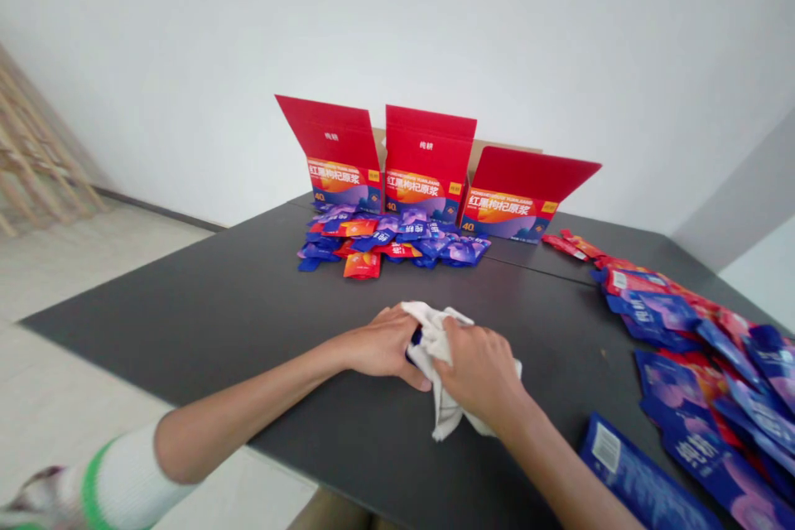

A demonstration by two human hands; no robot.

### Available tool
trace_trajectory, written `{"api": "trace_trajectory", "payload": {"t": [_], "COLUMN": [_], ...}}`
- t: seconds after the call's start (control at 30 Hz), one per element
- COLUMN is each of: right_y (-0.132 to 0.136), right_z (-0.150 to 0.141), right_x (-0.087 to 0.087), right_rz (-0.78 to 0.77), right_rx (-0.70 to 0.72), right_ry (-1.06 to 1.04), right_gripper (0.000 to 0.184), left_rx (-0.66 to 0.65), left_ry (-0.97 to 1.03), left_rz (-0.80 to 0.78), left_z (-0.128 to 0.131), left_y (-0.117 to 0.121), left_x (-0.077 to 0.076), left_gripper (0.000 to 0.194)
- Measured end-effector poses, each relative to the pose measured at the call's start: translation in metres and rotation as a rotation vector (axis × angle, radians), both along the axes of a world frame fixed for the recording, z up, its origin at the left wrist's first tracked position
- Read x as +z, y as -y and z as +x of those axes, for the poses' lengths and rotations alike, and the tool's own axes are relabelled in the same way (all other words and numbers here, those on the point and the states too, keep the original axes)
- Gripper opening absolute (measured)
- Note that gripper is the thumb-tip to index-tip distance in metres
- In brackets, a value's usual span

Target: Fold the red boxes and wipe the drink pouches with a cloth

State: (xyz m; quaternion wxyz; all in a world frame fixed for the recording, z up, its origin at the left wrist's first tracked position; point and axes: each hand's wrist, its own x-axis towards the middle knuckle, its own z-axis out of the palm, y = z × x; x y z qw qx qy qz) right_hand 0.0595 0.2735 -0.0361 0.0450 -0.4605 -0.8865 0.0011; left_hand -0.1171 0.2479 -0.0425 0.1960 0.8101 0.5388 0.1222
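Note:
My left hand [390,345] is closed around something dark blue [414,339], most likely one of the pouches, though the fingers and cloth hide nearly all of it. My right hand [483,366] grips a crumpled white cloth [444,410] and presses it against the blue item. Both hands meet just above the dark table, near its front edge. Beyond them lies a heap of blue and red pouches [397,236]. To the right of my right forearm, a single blue pouch [643,476] lies with its barcode side up.
Three red and blue printed cartons [344,178] [422,182] [506,207] stand at the back with lids raised. A long spread of blue and red pouches [671,414] covers the right side of the dark table [248,298]. Wooden slats [37,157] lean at the far left.

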Motion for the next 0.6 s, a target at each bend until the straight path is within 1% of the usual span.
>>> {"api": "trace_trajectory", "payload": {"t": [0.03,0.07,0.1,0.2,0.23,0.27,0.37,0.4,0.43,0.53,0.57,0.6], "right_y": [0.0012,0.0013,0.0004,-0.0050,-0.0059,-0.0058,-0.0027,-0.0022,-0.0024,-0.0044,-0.0042,-0.0033], "right_z": [-0.0008,-0.0008,0.0001,0.0048,0.0056,0.0056,0.0033,0.0030,0.0032,0.0054,0.0056,0.0052], "right_x": [-0.0003,-0.0002,0.0002,0.0025,0.0031,0.0035,0.0035,0.0035,0.0036,0.0051,0.0056,0.0060], "right_rz": [-0.010,-0.019,-0.027,-0.028,-0.019,-0.013,-0.028,-0.044,-0.057,-0.045,-0.030,-0.018], "right_rx": [0.043,0.049,0.014,-0.175,-0.188,-0.156,0.048,0.068,0.044,-0.129,-0.135,-0.096], "right_ry": [-0.010,-0.009,0.003,0.054,0.061,0.058,0.026,0.027,0.041,0.104,0.105,0.093], "right_gripper": [0.023,0.024,0.024,0.026,0.027,0.027,0.026,0.026,0.026,0.027,0.027,0.026], "left_rx": [-0.024,-0.031,-0.017,0.075,0.086,0.080,0.022,0.013,0.016,0.060,0.063,0.055], "left_ry": [0.006,0.004,-0.005,-0.044,-0.048,-0.048,-0.031,-0.032,-0.038,-0.070,-0.071,-0.064], "left_rz": [0.000,-0.003,-0.009,-0.027,-0.032,-0.032,-0.019,-0.018,-0.022,-0.047,-0.047,-0.039], "left_z": [0.0001,0.0003,0.0005,0.0011,0.0013,0.0014,0.0014,0.0014,0.0012,0.0010,0.0010,0.0011], "left_y": [-0.0002,-0.0004,-0.0007,-0.0013,-0.0014,-0.0015,-0.0013,-0.0010,-0.0008,-0.0004,-0.0006,-0.0009], "left_x": [0.0002,0.0003,0.0005,0.0005,0.0003,0.0001,-0.0002,0.0000,0.0004,0.0015,0.0015,0.0013], "left_gripper": [0.054,0.052,0.054,0.065,0.067,0.066,0.061,0.060,0.061,0.065,0.065,0.065]}}
